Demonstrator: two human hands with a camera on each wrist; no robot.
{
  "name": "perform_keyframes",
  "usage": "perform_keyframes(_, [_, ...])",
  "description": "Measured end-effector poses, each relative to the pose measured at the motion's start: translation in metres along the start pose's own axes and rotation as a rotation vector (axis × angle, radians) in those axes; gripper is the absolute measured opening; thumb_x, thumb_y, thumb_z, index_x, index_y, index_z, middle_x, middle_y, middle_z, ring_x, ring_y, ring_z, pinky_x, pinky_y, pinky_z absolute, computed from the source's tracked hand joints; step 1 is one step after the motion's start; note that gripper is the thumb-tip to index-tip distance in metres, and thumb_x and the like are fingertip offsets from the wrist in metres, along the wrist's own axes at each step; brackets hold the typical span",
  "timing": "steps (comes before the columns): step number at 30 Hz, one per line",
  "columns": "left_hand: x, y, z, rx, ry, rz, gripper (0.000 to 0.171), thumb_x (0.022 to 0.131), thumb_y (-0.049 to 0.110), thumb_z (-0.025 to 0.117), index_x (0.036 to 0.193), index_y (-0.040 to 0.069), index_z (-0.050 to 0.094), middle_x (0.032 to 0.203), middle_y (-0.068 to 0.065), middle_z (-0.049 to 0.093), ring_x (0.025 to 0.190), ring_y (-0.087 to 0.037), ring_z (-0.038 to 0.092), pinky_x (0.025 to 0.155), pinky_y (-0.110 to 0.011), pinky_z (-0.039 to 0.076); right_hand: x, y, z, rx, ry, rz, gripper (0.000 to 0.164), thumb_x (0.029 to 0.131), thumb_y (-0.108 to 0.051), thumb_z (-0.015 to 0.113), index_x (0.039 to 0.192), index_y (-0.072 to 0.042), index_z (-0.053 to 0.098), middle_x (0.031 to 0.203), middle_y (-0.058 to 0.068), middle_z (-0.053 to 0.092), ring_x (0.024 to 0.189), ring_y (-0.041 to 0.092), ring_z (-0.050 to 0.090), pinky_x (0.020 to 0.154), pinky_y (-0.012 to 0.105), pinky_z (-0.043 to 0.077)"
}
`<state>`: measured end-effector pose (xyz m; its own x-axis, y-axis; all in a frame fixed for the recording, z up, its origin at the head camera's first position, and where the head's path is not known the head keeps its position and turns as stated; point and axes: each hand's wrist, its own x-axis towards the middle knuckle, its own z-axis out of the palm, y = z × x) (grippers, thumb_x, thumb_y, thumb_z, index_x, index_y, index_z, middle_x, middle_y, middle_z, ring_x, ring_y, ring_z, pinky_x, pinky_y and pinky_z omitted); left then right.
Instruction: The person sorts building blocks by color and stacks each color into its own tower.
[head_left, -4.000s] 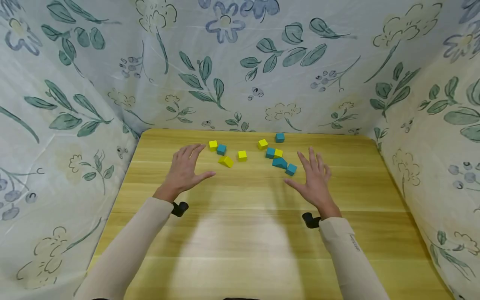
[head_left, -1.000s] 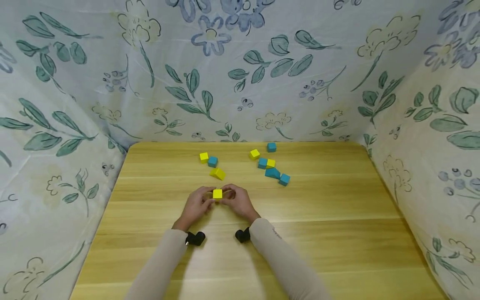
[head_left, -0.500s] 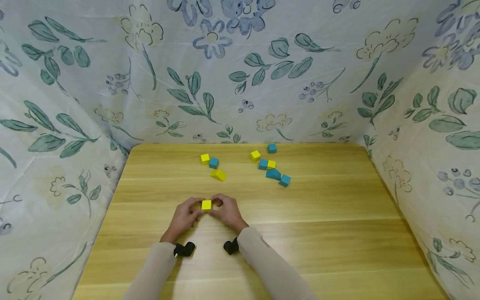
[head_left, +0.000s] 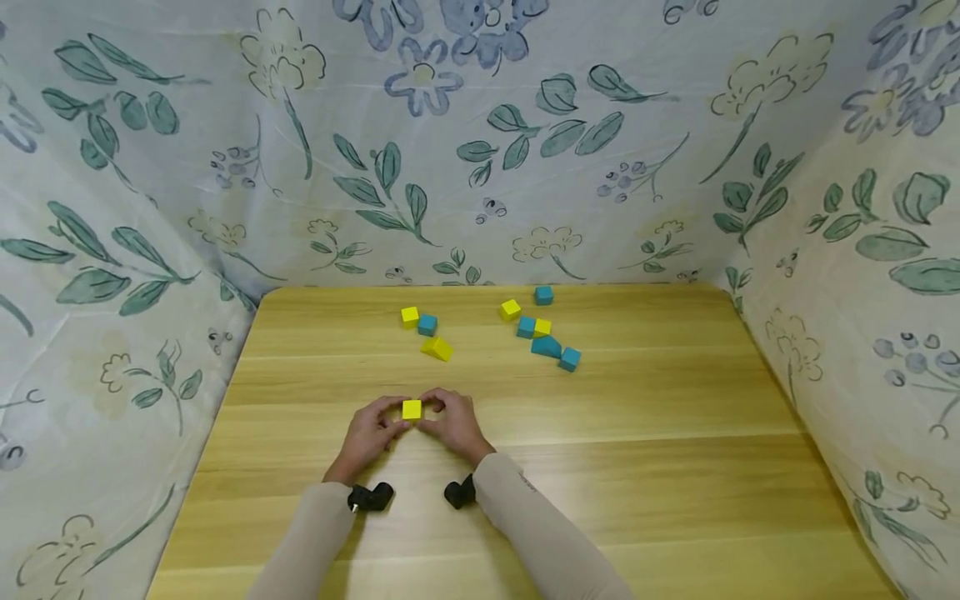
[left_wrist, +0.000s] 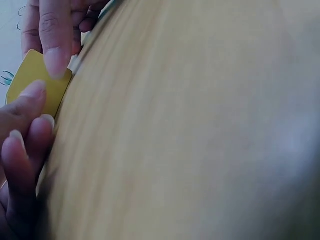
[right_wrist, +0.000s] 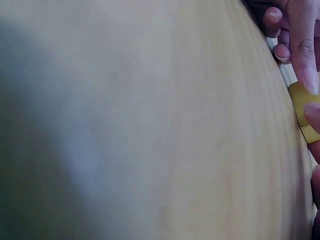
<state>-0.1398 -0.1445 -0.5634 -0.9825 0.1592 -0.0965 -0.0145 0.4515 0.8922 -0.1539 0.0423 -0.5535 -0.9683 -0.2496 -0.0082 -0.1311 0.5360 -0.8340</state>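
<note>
A yellow cube (head_left: 412,410) is held between both hands over the near-left part of the wooden table. My left hand (head_left: 368,433) pinches its left side with thumb and fingers. From the right, my right hand (head_left: 454,425) grips the same cube, its index finger bent. In the left wrist view, thumb tips and fingers press on the yellow cube (left_wrist: 52,92). Only part of the yellow cube (right_wrist: 299,100) shows at the edge of the right wrist view. Whether the cube's underside touches the table is hard to tell.
Beyond the hands on the table (head_left: 637,483) lie a yellow cube (head_left: 409,317), a blue cube (head_left: 427,325) and a yellow triangular block (head_left: 437,349). Farther right are more yellow and blue cubes and a blue triangular block (head_left: 546,347). Floral cloth (head_left: 480,167) surrounds the table.
Both hands were open and apart; they took the yellow cube from among the other blocks and brought it nearer and to the left. Over the last half second they hardly move.
</note>
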Motion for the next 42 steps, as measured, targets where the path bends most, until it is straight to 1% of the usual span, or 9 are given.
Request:
perform_keyframes(6, [-0.001,-0.001,0.0,0.011,-0.001,0.008,0.04,0.085,0.009,0.074,0.123,0.007,0.063,0.058,-0.001,0.057,0.043,-0.014,0.048,0.04,-0.024,0.04,-0.003,0.007,-0.003,0.098,-0.031,0.014,0.036,0.078,-0.012,0.08,0.111,-0.01,0.07,0.1,-0.001,0.066,0.088,0.013,0.055,0.084,0.03,0.044])
perform_keyframes(11, [-0.001,-0.001,0.002,0.014,0.012,0.015,0.04,0.084,0.008,0.073,0.123,0.008,0.064,0.06,0.0,0.058,0.044,-0.013,0.048,0.041,-0.025,0.042,-0.011,0.018,-0.017,0.201,-0.019,0.012,0.034,0.082,-0.01,0.077,0.114,-0.008,0.068,0.108,0.0,0.067,0.094,0.017,0.057,0.086,0.032,0.047])
perform_keyframes(14, [-0.002,-0.001,0.002,0.009,0.018,0.023,0.039,0.084,0.007,0.073,0.123,0.007,0.064,0.06,0.0,0.058,0.044,-0.013,0.048,0.04,-0.024,0.042,-0.012,0.028,-0.036,0.226,0.055,-0.004,0.031,0.084,-0.01,0.075,0.114,-0.007,0.068,0.107,0.003,0.068,0.093,0.018,0.058,0.083,0.032,0.048])
perform_keyframes(18, [-0.002,0.0,0.002,-0.004,0.021,0.042,0.039,0.084,0.006,0.073,0.122,0.006,0.064,0.06,-0.001,0.059,0.044,-0.011,0.048,0.04,-0.024,0.042,-0.007,0.042,-0.078,0.228,0.227,-0.007,0.03,0.085,-0.009,0.074,0.114,-0.002,0.068,0.108,0.011,0.067,0.092,0.024,0.057,0.079,0.035,0.046])
perform_keyframes(21, [-0.002,0.0,0.002,-0.003,0.028,0.05,0.039,0.084,0.006,0.073,0.122,0.006,0.064,0.06,-0.001,0.059,0.044,-0.011,0.048,0.04,-0.024,0.042,0.003,0.05,-0.114,0.216,0.353,0.022,0.032,0.086,-0.009,0.074,0.115,0.0,0.067,0.112,0.016,0.066,0.097,0.029,0.055,0.083,0.04,0.043])
perform_keyframes(24, [-0.002,0.0,0.002,0.001,0.033,0.05,0.039,0.084,0.006,0.073,0.122,0.006,0.065,0.061,-0.001,0.059,0.044,-0.01,0.048,0.04,-0.024,0.042,0.016,0.06,-0.145,0.17,0.427,0.058,0.034,0.087,-0.009,0.072,0.118,0.002,0.064,0.116,0.017,0.063,0.104,0.032,0.053,0.089,0.044,0.041])
perform_keyframes(27, [-0.002,-0.001,0.003,0.002,0.031,0.044,0.039,0.084,0.007,0.073,0.122,0.006,0.065,0.061,0.0,0.059,0.044,-0.011,0.048,0.04,-0.024,0.041,0.027,0.07,-0.167,0.131,0.431,0.107,0.036,0.089,-0.01,0.07,0.122,0.001,0.062,0.121,0.015,0.06,0.111,0.033,0.05,0.092,0.047,0.042])
perform_keyframes(31, [-0.002,-0.003,0.003,-0.006,0.025,0.035,0.039,0.084,0.007,0.073,0.122,0.006,0.065,0.062,0.0,0.06,0.045,-0.011,0.049,0.041,-0.024,0.042,0.042,0.081,-0.183,0.116,0.385,0.157,0.041,0.091,-0.012,0.068,0.128,0.0,0.058,0.128,0.014,0.057,0.117,0.033,0.046,0.094,0.048,0.044])
perform_keyframes(42, [-0.001,-0.004,0.001,-0.011,0.017,0.026,0.04,0.084,0.008,0.073,0.124,0.008,0.064,0.063,0.0,0.059,0.047,-0.014,0.05,0.042,-0.025,0.044,0.063,0.097,-0.191,0.067,0.295,0.231,0.042,0.09,-0.007,0.068,0.13,0.001,0.057,0.13,0.019,0.055,0.113,0.035,0.05,0.095,0.046,0.046])
